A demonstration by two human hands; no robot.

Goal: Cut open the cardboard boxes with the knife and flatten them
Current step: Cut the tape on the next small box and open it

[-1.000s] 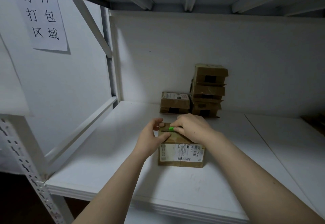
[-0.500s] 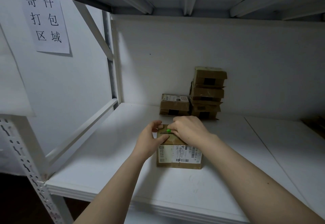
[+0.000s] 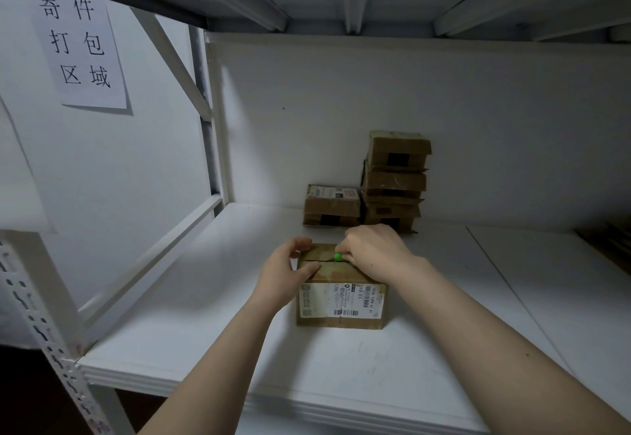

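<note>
Your right grip [image 3: 375,252] has been drawing the knife [image 3: 337,256] rightward along the top of the cardboard box [image 3: 338,273] over the last second. A dark slit [image 3: 316,260] is now showing in the seam to the left of the knife's green part.

That right grip is closing tightly around the knife, with the fingers curling down over it. Only the small green bit is peeking out at the fingertips. The blade itself is hiding from view, so how deep it is sitting cannot be told.

Your left grip [image 3: 285,276] is clamping the box's left end. Its thumb is lying across the top just in front of the slit, and the fingers are hooking over the far left corner.

The box is sitting on the white shelf [image 3: 205,315], toward the front and middle, and its shipping label [image 3: 336,298] is facing you.

Farther back, a single taped box [image 3: 333,204] is resting against the rear wall. Just to its right, a stack of three boxes [image 3: 396,178] is standing, both well apart from the box you are gripping.

A paper sign [image 3: 78,45] is hanging on the left wall.
</note>
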